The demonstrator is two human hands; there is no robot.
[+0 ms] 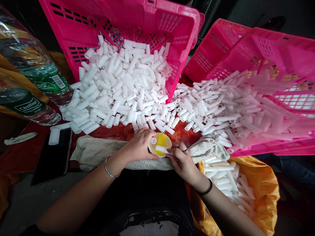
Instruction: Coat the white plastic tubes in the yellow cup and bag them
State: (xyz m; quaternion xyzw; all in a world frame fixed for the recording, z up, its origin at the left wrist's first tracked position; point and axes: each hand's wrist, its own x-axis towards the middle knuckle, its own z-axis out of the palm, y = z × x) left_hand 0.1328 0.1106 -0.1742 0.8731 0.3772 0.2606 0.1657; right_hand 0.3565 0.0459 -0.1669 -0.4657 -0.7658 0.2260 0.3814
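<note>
My left hand [140, 143] is wrapped round a small cup [168, 140] with yellow liquid [161, 139] in it. A short white tube [153, 141] shows at the same hand's fingertips, by the cup's left rim. In my right hand [181, 160] is a slim white tube [160, 149], pinched between the fingers, its far end over the cup at the liquid. Whether that end is wet I cannot tell. Beneath both hands a grey towel [98, 149] lies along the table's near edge. Wider white tubes [125, 72] are heaped just beyond my hands.
Pink crates [183, 62] lie tipped over behind the wide tubes and, at right, around a heap of slim tubes [211, 105]. An orange sack [265, 186] of tubes stands at lower right. Water bottles [46, 78] and a dark phone [52, 160] are at left.
</note>
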